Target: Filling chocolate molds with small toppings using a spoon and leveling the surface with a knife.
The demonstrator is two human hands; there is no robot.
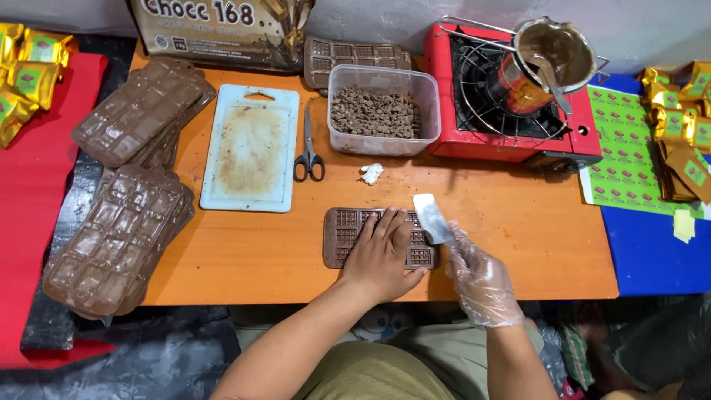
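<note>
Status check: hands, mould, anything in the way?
Left hand flat on chocolate mould. Gloved right hand holds scraper at mould's right end. Scissors, tub stand apart.

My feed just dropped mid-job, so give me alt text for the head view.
The left hand presses flat on a brown chocolate mould on an orange table, while the gloved right hand holds a metal scraper at the mould's right end. Behind sit scissors, a white cutting board, a tub of chocolate pieces and a red stove.
</note>
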